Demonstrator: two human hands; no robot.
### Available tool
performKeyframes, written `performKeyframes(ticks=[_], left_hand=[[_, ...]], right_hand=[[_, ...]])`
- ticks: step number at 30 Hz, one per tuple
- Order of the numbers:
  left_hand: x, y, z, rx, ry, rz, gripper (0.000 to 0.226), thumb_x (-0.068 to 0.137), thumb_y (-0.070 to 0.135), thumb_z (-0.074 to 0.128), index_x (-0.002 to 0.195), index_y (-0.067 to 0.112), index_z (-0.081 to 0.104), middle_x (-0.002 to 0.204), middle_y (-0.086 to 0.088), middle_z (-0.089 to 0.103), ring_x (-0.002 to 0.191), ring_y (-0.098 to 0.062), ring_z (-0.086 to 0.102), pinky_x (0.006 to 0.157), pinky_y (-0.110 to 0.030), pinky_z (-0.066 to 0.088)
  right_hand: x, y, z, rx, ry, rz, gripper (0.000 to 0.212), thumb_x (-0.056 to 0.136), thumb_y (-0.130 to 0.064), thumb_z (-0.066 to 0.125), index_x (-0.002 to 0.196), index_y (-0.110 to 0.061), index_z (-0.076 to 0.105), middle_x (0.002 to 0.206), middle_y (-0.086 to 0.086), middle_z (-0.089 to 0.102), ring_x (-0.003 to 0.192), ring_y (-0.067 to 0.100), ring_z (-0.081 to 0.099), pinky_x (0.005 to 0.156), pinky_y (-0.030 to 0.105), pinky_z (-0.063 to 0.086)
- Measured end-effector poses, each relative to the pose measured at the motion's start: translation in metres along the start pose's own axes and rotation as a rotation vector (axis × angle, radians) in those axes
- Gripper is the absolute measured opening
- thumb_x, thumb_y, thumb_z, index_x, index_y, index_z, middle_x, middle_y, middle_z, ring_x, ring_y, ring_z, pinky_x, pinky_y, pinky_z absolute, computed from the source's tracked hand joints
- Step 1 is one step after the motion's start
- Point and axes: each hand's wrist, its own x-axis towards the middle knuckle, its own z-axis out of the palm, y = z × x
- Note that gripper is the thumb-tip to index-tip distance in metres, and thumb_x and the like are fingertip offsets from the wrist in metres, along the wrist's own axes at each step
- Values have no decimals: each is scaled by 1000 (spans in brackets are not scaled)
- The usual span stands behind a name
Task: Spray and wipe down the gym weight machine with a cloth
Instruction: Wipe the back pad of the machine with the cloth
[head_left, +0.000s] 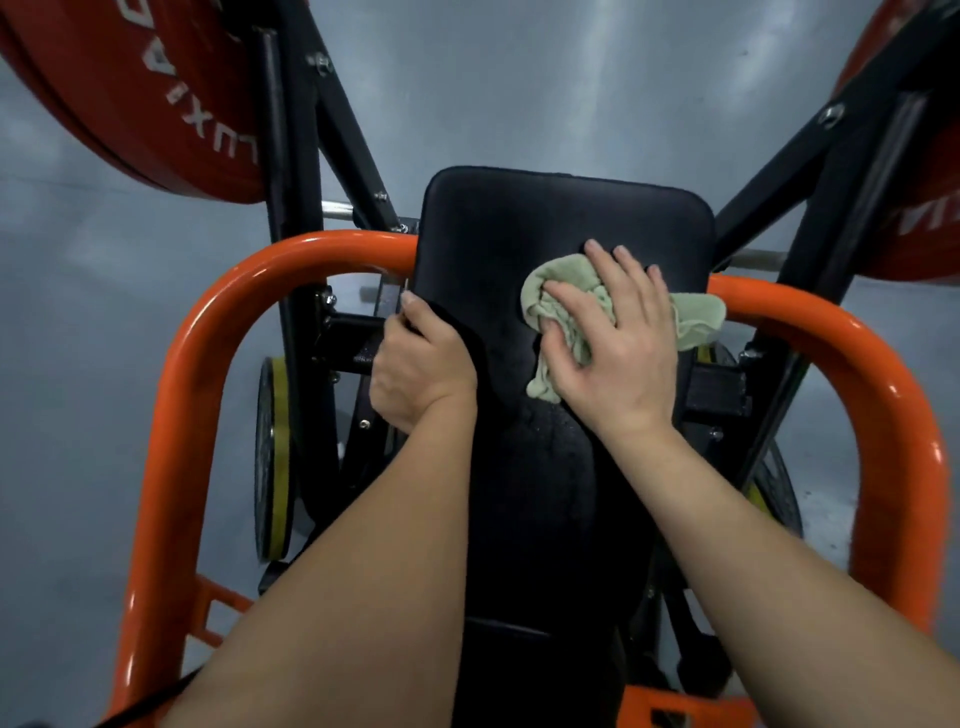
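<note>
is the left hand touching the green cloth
Apart. The head view shows the left hand gripping the pad by its left edge, bare pad between it and the green cloth under the right hand.

The cloth (696, 314) is pale green and all scrunched up. It sits mid-frame on the right half of the weight machine's (298, 171) black pad (519, 223), with one end flopping over the pad's right edge and my right grip (618, 343) flat on top. The pad's long and glossy, with wet droplets lower down. The orange tube frame (171, 415) loops around it.
</note>
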Motion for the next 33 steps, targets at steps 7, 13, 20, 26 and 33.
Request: performKeyframes(ticks=[7,13,20,26,33], left_hand=[[-2,-25,-17,-70,-100,45,58,106,51,26,117,17,72,116,-8,70,109,-33,63,90,-42,47],[-36,-90,-33,13,-157,-162,64,109,46,21,120,6,71,119,-18,69,110,-40,62,84,-42,41],[-42,-87,-32,38,-112,-99,66,111,36,20,104,-2,73,105,-23,73,100,-43,66,82,-43,44],[-42,-88,-26,39,-63,-81,64,111,36,21,109,0,74,107,-23,73,102,-44,65,88,-46,46],[-37,-92,-24,66,-94,-136,58,111,39,27,107,4,73,112,-21,71,105,-42,65,90,-44,48]], right_hand=[[-2,-3,4,-136,16,-16,27,98,-32,61,120,-21,73,146,12,56,138,37,48,118,54,31],[-3,-3,6,-184,20,-25,29,100,-34,57,121,-22,71,148,8,55,139,36,47,120,52,28],[0,-2,5,-118,30,-10,24,98,-32,61,115,-23,74,145,0,59,138,32,49,120,52,29],[5,-55,20,-60,-56,127,27,94,-32,61,115,-25,75,149,-3,56,142,30,45,123,54,21],[14,-133,70,78,-496,-253,24,90,-25,66,109,-36,76,155,-5,47,153,28,24,126,52,3]])
